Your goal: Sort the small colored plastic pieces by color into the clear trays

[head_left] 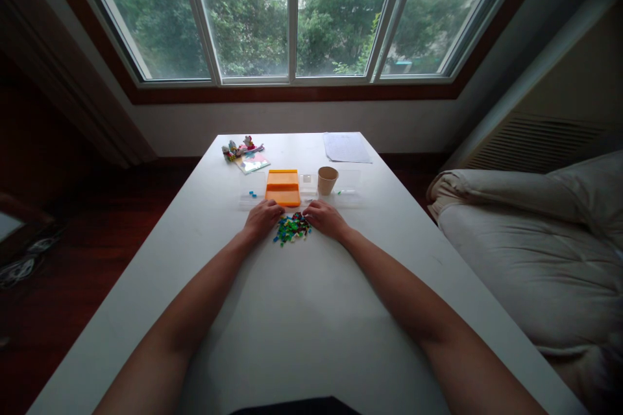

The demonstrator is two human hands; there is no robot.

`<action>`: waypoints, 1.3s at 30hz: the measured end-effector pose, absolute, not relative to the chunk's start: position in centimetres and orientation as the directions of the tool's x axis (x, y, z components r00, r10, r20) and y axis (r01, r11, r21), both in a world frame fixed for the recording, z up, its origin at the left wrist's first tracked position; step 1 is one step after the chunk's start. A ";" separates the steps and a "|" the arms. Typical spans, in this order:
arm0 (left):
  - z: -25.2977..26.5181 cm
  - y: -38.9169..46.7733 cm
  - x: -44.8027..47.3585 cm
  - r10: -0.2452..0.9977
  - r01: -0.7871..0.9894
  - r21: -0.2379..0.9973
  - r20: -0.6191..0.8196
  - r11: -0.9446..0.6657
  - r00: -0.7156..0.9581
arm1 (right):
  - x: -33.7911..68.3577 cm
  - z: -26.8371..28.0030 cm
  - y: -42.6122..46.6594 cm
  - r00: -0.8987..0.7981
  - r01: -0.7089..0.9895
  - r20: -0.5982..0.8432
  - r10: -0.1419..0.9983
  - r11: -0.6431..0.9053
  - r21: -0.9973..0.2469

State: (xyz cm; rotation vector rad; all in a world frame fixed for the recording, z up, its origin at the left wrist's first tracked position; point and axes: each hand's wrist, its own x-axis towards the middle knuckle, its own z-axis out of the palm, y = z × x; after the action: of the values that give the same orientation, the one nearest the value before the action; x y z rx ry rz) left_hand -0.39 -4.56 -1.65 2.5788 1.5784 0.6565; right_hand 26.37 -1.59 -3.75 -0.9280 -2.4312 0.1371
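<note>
A small pile of tiny building bricks, mostly green with blue, yellow, white and dark red ones, lies on the white table. At its upper left is my left hand, fingers curled in together close to the near edge of an orange tray. My right hand sits at the pile's upper right, its fingertips drawn together beside the dark red bricks. Whatever either hand may hold is too small to make out. Beyond the right hand stands a brown paper cup, upright.
Clear plastic trays flank the orange one; blue bricks lie in the left one. Farther back are small colourful figures, a picture card and a paper sheet. A pale sofa stands right of the white table.
</note>
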 end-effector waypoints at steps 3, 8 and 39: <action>-1.5 -4.6 -0.3 0.871 0.857 0.246 0.331 -0.452 0.364 | 26.3 -3.6 -1.7 -0.635 0.586 0.429 0.642 0.763 -0.274; -1.3 -4.8 -0.2 0.888 0.874 0.249 0.317 -0.418 0.334 | 26.3 -3.3 -1.8 -0.642 0.568 0.431 0.634 0.771 -0.289; -1.4 -4.8 -0.1 0.900 0.881 0.271 0.318 -0.388 0.298 | 26.2 -3.3 -1.8 -0.616 0.577 0.436 0.657 0.752 -0.318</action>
State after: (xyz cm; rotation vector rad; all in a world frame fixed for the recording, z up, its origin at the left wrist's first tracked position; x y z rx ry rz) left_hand -0.11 -4.79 -1.39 2.4950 1.7124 0.6584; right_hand 26.20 -1.83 -3.26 -0.9272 -2.4124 0.1976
